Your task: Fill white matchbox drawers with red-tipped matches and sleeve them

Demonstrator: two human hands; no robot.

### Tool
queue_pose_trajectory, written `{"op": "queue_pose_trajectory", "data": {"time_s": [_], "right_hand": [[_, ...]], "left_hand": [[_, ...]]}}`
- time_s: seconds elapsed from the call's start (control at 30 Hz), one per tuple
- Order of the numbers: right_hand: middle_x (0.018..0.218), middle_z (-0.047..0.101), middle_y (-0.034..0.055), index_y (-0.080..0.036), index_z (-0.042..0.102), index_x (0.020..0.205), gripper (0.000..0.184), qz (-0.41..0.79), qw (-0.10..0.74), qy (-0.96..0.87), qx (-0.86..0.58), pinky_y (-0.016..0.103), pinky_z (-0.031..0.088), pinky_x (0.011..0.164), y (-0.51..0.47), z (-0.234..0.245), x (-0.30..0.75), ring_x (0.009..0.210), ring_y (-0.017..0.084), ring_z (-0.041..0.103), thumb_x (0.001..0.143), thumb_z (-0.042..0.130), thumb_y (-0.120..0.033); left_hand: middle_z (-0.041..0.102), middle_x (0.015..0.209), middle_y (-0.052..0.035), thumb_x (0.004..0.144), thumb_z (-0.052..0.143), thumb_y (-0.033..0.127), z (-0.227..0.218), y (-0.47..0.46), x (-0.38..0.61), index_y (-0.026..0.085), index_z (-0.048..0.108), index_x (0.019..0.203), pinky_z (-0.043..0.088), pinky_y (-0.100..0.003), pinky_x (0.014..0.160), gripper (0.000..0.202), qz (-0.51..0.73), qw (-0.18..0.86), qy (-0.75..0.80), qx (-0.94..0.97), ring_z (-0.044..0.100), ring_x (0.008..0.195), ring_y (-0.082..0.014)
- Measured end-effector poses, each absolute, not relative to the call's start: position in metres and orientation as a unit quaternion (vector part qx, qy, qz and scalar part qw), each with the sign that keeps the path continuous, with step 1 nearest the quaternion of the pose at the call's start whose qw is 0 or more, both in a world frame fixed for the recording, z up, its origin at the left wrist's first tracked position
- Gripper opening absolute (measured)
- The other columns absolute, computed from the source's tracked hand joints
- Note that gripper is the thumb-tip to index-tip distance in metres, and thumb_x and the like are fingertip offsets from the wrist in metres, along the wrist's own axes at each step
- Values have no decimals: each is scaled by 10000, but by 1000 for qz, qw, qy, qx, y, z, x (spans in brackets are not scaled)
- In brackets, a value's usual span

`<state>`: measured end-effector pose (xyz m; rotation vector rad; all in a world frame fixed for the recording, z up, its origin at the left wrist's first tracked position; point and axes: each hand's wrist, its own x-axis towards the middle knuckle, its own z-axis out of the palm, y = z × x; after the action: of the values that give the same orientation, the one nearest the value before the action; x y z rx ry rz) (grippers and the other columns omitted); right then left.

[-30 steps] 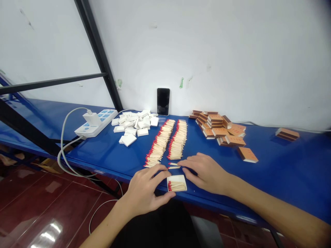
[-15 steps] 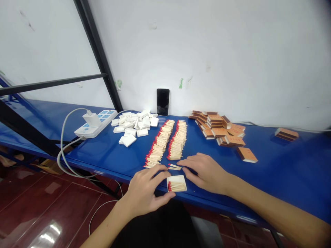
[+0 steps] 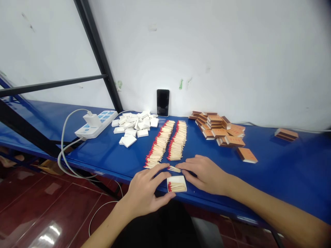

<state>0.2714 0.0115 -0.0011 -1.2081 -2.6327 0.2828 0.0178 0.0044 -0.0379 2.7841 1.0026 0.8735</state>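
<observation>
In the head view, a white matchbox tray [image 3: 177, 179] lies near the table's front edge, with red-headed matches [image 3: 177, 187] in its lower part. My left hand [image 3: 147, 187] holds it at the left side, thumb and a finger at its corners. The left index fingertip reaches the heads of a few loose matches [image 3: 174, 168] just above the tray. At their plain ends, my right hand [image 3: 203, 174] has its index finger and thumb closed around them. Two long rows of matches, a left row [image 3: 160, 144] and a right row [image 3: 178, 141], lie beyond.
White trays [image 3: 137, 124] are heaped on the left, beside a power strip [image 3: 97, 124] with cables. Orange-brown matchbox sleeves [image 3: 219, 129] pile up at the right. A phone [image 3: 162, 102] leans against the wall. A black metal frame [image 3: 99, 55] rises at the left.
The few loose matches now lie closer together and slightly tilted, between the fingertips of both hands. My right hand has shifted slightly left and down. The tray has stayed put.
</observation>
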Motion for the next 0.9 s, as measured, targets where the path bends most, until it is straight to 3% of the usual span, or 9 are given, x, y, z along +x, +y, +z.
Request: {"op": "queue_pose_trajectory", "data": {"time_s": [0.33,0.9], "right_hand": [[1081,738,55,-223,590,1339,356,79,139,-887,-434,347,406,789,13,-8,273,930,226,677,1023,426,-245],[989,713,55,-248,547,1403,391,77,110,-894,-427,334,391,768,13,-6,273,876,215,656,1031,426,-262]], "left_hand": [[672,1320,-88,887,656,467,-40,5,18,243,643,1119,597,-376,796,322,290,25,319,902,728,1047,-270],[690,1288,-58,882,663,462,-39,5,18,246,644,1116,591,-352,799,318,295,30,316,901,729,1036,-253]]}}
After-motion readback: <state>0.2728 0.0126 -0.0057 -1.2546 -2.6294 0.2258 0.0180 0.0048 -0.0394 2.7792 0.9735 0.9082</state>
